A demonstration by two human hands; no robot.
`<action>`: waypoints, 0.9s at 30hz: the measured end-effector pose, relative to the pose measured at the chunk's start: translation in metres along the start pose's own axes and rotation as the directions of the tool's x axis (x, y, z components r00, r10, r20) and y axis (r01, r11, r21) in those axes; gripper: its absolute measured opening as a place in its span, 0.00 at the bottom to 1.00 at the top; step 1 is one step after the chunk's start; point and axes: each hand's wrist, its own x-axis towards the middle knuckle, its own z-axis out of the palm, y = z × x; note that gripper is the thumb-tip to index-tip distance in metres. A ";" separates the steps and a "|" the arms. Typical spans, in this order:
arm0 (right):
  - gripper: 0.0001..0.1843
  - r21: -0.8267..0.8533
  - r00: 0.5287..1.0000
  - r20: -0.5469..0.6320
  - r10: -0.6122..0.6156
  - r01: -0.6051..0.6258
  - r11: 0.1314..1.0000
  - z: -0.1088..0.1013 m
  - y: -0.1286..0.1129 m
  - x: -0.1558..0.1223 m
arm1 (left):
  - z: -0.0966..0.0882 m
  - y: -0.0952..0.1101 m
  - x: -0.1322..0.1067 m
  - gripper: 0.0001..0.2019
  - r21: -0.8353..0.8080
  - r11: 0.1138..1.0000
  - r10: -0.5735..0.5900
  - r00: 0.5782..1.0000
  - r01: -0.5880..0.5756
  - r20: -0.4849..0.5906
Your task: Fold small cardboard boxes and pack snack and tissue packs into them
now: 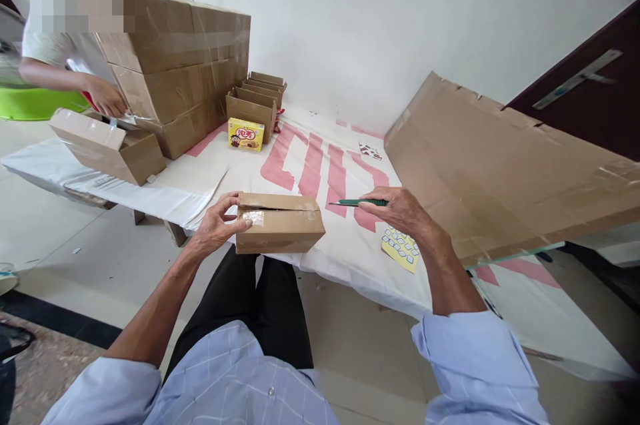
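A small closed cardboard box [283,238] lies at the front edge of the table, with a slit between its top flaps and clear tape at the left. My left hand [217,223] grips its left end, thumb on the tape. In my right hand [403,211] is a thin craft knife [364,202] with a green handle. Its narrow metal tip points left towards the box, a little apart from its right end. Below my right hand lies a yellow sheet [403,251] with rows of small blue-outlined shapes.
Stacked cartons [195,71] rise at the back left, beside open boxes [253,105] and a yellow snack box [246,136]. At the left, another person's hand [106,97] is over an open carton [107,145]. A large cardboard panel [510,165] leans at right on the cloth-covered table [320,265].
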 end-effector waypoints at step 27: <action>0.13 -0.091 0.992 0.107 -0.073 0.083 0.992 -0.001 -0.035 0.001 | 0.000 0.003 -0.002 0.24 0.058 0.998 0.035 0.998 -0.038 0.042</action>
